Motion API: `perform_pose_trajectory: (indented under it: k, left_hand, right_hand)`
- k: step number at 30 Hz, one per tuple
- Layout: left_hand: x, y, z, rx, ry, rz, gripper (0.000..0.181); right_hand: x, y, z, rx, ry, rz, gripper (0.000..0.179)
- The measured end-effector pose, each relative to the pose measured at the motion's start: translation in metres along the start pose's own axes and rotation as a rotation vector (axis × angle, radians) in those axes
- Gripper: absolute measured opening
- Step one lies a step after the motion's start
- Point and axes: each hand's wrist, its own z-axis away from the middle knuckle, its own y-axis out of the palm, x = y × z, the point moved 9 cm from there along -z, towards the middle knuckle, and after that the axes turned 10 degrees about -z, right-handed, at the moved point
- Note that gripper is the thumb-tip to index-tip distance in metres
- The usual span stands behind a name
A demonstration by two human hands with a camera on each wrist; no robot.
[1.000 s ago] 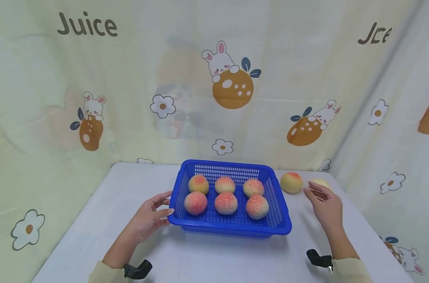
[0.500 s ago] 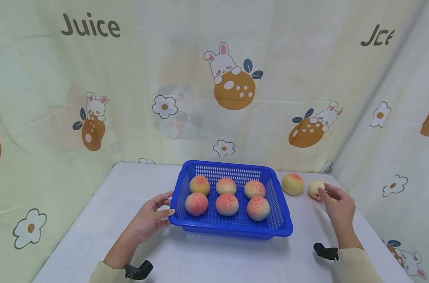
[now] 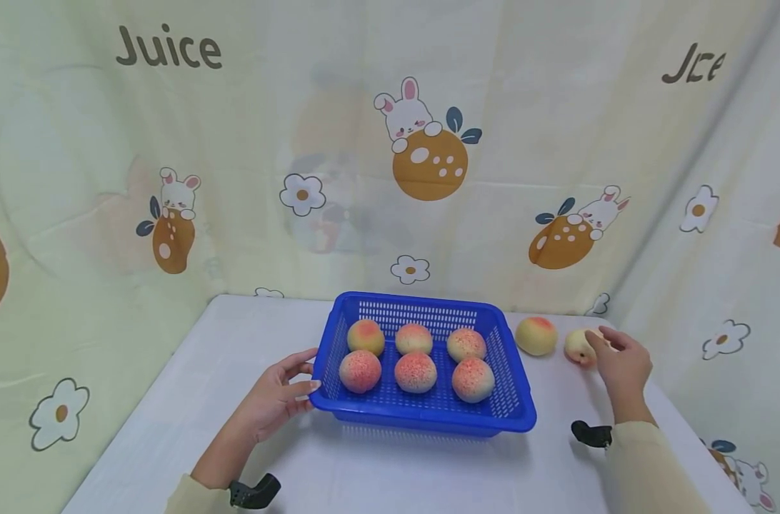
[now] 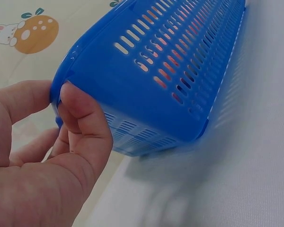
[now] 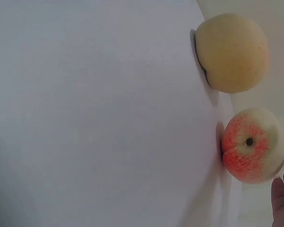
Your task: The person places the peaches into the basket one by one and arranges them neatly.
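Observation:
My left hand (image 3: 276, 397) grips the left side of a blue plastic basket (image 3: 422, 415). In the left wrist view its thumb (image 4: 78, 101) and fingers close over the rim. Several red-speckled peaches, such as one front peach (image 3: 415, 372), sit in two rows inside. My right hand (image 3: 624, 363) is at the right side of a pale peach (image 3: 575, 345) on the table. The right wrist view shows its fingertips (image 5: 279, 189) right at the edge of that peach, whose red end has a dark hole. Its fingers are slightly bent, not wrapped round the peach.
A yellow peach (image 3: 536, 336) with a red top stands between the basket and the pale peach. Everything rests on a white-covered table (image 3: 390, 478). A curtain (image 3: 338, 128) printed with rabbits and oranges hangs right behind the table's back edge and along both sides.
My right hand has moved right, from in front of the pale peach to its right side, uncovering more of it. My left hand keeps its hold on the basket, which stays in place.

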Motion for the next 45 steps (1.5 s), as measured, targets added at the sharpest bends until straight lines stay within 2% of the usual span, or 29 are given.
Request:
perform_pose_trajectory:
  k: [8, 17, 25, 34, 45]
  left_hand:
    - [-0.001, 0.000, 0.000, 0.001, 0.004, -0.008, 0.066]
    - [-0.001, 0.000, 0.000, -0.014, -0.009, -0.018, 0.064]
    - [-0.003, 0.000, 0.000, -0.006, -0.003, -0.007, 0.065]
    - [-0.001, 0.000, 0.001, 0.005, -0.002, -0.004, 0.067]
    - [-0.004, 0.001, 0.002, 0.015, 0.006, 0.009, 0.067]
  right_hand:
    - [0.004, 0.002, -0.010, 0.025, -0.006, 0.043, 0.067]
    - [-0.003, 0.010, -0.020, 0.072, 0.100, 0.090, 0.077]
    - [-0.001, 0.018, -0.025, 0.090, 0.122, 0.092, 0.084]
    - [-0.012, 0.025, -0.021, 0.132, 0.206, 0.078, 0.093]
    - [-0.014, 0.023, -0.017, 0.129, 0.217, 0.055, 0.094]
